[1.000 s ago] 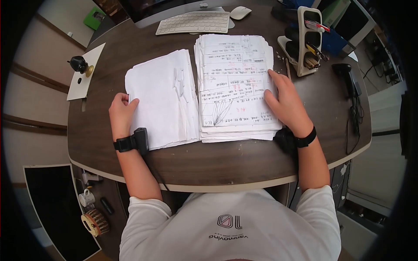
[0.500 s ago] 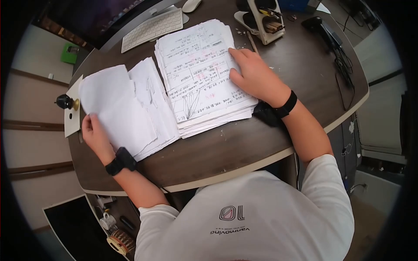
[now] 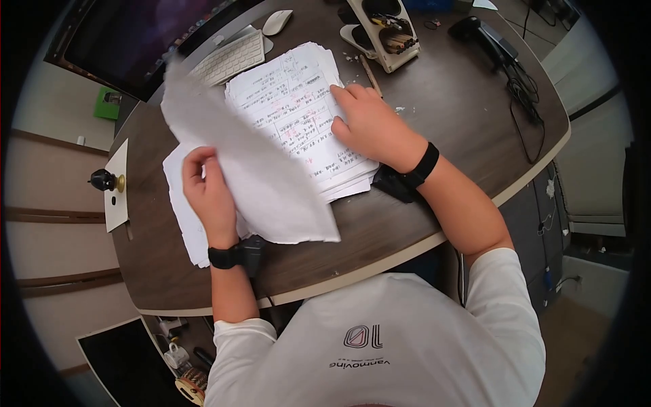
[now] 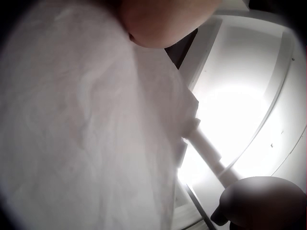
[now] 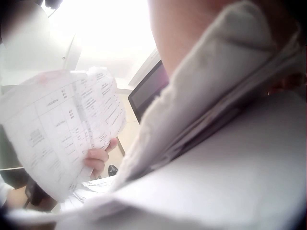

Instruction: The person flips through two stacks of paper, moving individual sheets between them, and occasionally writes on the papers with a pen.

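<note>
A white sheet of paper (image 3: 271, 180) is raised and tilted, in the grip of my left hand (image 3: 213, 203) at its left edge. Its blank side shows in the head view; the right wrist view shows printed tables on the other face, with left fingers (image 5: 98, 160) curled at the edge. Beneath it lies a pile of papers (image 3: 178, 203), partly hidden. My right hand (image 3: 383, 129) rests on the right edge of a thicker stack of handwritten pages (image 3: 291, 102), thumb on the top page. The raised sheet overlaps this stack in the head view.
A keyboard (image 3: 234, 57), mouse (image 3: 277, 22) and monitor (image 3: 149, 47) stand at the back. Beyond the right hand are a pen holder (image 3: 386, 34), a pencil (image 3: 371, 76) and a black corded scanner (image 3: 485, 41). A white board with a black-knobbed object (image 3: 103, 180) lies far left.
The left hand has lifted the sheet from the left pile and swung it rightward, toward the handwritten stack. The right hand stays on that stack's edge. The head view has shifted.
</note>
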`<state>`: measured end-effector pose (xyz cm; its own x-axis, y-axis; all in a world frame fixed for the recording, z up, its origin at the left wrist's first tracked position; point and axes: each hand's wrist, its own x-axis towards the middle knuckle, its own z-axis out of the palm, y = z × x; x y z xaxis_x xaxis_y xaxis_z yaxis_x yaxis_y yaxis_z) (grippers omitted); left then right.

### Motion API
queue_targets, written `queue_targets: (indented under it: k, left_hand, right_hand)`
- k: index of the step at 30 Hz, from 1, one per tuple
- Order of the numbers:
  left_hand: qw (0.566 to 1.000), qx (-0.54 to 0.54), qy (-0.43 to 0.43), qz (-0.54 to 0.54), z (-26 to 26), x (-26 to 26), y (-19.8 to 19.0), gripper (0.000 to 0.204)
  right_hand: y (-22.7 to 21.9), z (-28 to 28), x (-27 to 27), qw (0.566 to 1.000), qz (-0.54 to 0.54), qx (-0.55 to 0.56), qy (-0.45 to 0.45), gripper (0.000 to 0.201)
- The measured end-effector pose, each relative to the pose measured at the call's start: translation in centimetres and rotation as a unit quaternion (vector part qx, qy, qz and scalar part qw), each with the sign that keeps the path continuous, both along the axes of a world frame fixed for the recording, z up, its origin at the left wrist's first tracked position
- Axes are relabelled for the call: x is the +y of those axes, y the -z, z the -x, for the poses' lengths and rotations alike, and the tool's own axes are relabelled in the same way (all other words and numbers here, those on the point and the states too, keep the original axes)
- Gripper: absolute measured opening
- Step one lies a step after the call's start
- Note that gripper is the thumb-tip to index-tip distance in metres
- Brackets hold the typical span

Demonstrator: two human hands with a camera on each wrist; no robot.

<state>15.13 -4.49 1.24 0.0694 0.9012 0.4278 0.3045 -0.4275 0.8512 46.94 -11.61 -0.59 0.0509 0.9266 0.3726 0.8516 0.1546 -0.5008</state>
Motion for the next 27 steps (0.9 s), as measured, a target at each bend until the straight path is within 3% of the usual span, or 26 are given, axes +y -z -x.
queue_targets:
  k: [4,6,7,8,10,14,15,18,21,22,24,26,27]
  left_hand:
    - [0.998,-0.02,0.006,0.067,-4.8,-1.2,-2.7,0.027]
    - [0.987,0.155,0.028,0.041,-5.2,-0.3,-2.5,0.042]
    - [0.972,0.22,0.039,0.073,-6.1,-0.9,-4.2,0.049]
    - [0.972,0.217,0.037,0.076,-6.2,-0.5,-3.4,0.049]
    - [0.93,0.354,0.04,-0.083,-6.2,1.0,-0.3,0.053]
    - [0.924,0.369,0.019,-0.096,-6.1,1.2,1.9,0.059]
    - [0.924,0.37,0.019,-0.095,-6.1,1.1,1.9,0.059]
    - [0.935,0.351,0.005,-0.058,-6.0,0.9,0.5,0.057]
    - [0.961,0.247,-0.069,-0.106,-1.9,2.6,-1.7,0.052]
    - [0.971,0.223,-0.079,-0.044,-0.3,2.7,-3.5,0.05]
    - [0.946,0.291,-0.141,0.009,5.9,4.2,-3.0,0.051]
    - [0.924,0.339,-0.177,0.019,10.5,4.3,-1.4,0.054]
    - [0.898,0.368,-0.235,0.054,12.1,3.5,-0.6,0.059]
  right_hand:
    - [0.2,-0.2,0.2,1.0,-0.007,-0.007,-0.006,0.055]
    - [0.5,-0.4,0.2,0.999,-0.03,-0.001,-0.018,0.055]
    - [0.6,-0.4,0.2,0.999,-0.028,-0.003,-0.021,0.055]
    - [0.5,-0.4,0.1,0.999,-0.025,0.002,-0.022,0.054]
    - [0.2,-0.6,0.3,0.999,-0.025,0.001,-0.025,0.054]
    - [-0.8,-0.4,-0.1,1.0,0.02,0.016,-0.017,0.054]
    - [-1.0,-0.3,-0.2,0.998,0.053,0.022,-0.012,0.054]
    - [-0.7,-0.4,-0.1,1.0,0.02,0.017,-0.011,0.049]
    - [0.1,-1.1,0.7,0.998,0.006,0.055,-0.022,0.046]
    - [-0.4,-1.0,0.7,0.998,0.003,0.056,-0.03,0.046]
    - [-2.4,-0.9,0.4,0.986,0.06,0.154,-0.006,0.044]
    - [-2.8,-0.7,0.3,0.987,0.07,0.144,0.003,0.053]
    - [-2.5,-0.5,0.1,0.992,0.048,0.118,0.017,0.059]
